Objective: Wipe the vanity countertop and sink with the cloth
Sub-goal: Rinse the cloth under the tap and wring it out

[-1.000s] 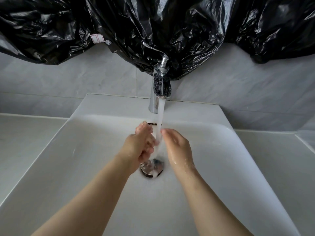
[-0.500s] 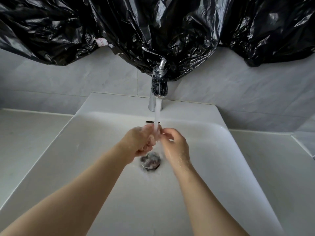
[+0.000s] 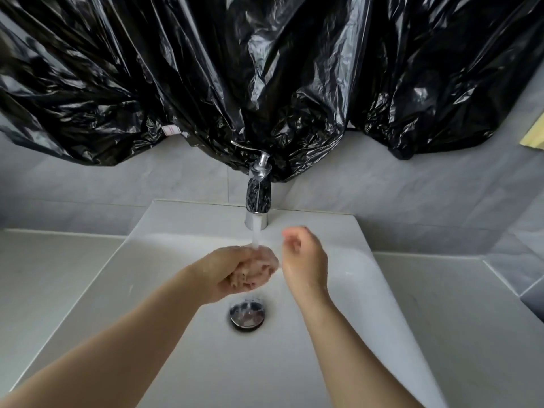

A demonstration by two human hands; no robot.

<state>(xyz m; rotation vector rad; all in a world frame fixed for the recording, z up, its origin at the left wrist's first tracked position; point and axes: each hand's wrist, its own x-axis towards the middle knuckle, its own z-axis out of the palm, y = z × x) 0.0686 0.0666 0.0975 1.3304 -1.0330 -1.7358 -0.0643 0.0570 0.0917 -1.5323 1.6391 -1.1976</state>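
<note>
Right hand (image 3: 306, 257) is drawing clear of the water, fingers loosely curled, empty; left hand (image 3: 244, 269) is cupping the stream, fingers clenched on nothing. One white, square-cornered sink (image 3: 265, 372) is sitting in the worktop (image 3: 44, 275), its back rim running left-right, with one drain (image 3: 248, 315) and one faucet (image 3: 258, 198).

Water runs from the chrome faucet (image 3: 256, 198) onto the left hand (image 3: 235, 272), whose fingers are curled, above the white sink's (image 3: 147, 290) drain (image 3: 248, 315). The right hand (image 3: 306, 257) hovers just beside it, blurred and seemingly loosely curled. Black plastic sheeting (image 3: 206, 83) hangs behind.
</note>
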